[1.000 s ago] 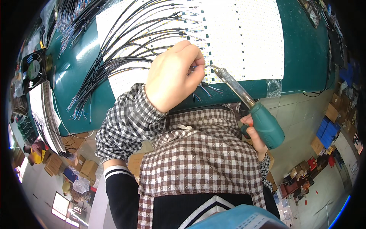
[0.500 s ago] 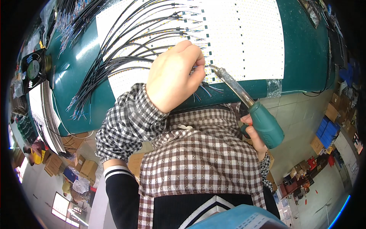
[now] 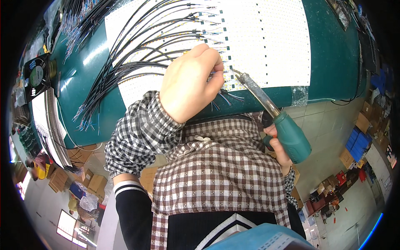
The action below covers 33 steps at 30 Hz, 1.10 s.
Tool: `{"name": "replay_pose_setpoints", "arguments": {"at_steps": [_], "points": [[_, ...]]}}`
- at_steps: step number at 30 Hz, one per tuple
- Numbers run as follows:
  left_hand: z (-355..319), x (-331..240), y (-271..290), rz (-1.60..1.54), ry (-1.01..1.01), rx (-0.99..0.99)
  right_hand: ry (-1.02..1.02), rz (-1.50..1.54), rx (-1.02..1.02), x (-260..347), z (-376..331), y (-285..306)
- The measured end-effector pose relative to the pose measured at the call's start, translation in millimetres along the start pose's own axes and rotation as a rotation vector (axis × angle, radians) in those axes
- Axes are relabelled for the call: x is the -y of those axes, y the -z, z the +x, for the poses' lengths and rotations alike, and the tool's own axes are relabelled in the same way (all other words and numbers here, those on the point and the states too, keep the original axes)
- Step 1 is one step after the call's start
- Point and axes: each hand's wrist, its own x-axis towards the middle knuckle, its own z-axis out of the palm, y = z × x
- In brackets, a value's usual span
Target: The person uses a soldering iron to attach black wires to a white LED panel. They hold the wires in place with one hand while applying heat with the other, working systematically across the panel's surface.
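Observation:
My left hand [image 3: 192, 81] is closed in a pinch over the near part of a white LED strip panel [image 3: 287, 46], at its column of dark pads. Thin wire ends from a black cable appear between the fingertips, though the hand hides most of them. My right hand [image 3: 280, 148] grips the green handle of a soldering iron [image 3: 291, 137]. The iron slants up and left, its tip just right of my left fingertips, close to the pads. Whether the tip touches the panel, I cannot tell. Several black cables [image 3: 137, 48] fan across the panel's left part.
The green table [image 3: 333, 54] ends just before my checked apron. Clear tape [image 3: 299, 96] holds the panel's near edge. At left are a black fan [image 3: 37, 75], stacked strip panels [image 3: 50, 125] and a bundle of wires [image 3: 79, 21]. Cardboard boxes [image 3: 98, 185] stand on the floor.
The soldering iron's tip has shifted slightly right, away from my left fingertips, and its handle has dropped a little. My left hand has stayed in place.

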Motion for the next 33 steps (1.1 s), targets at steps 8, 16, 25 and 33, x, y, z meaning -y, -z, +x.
{"name": "replay_pose_setpoints", "arguments": {"at_steps": [8,16,25,33], "points": [[-1,-2,2,0.013,-0.001,0.017,0.017,0.052,-0.010,-1,-1,-1],[-1,0,15,0.089,-0.414,0.140,-0.054,0.179,-0.027,5,1,6],[-14,29,3,-0.025,-0.469,-0.020,0.000,0.129,-0.103,19,-10,-9],[-41,31,8,0.243,-0.272,-0.110,-0.098,0.160,-0.168,24,4,-4]]}}
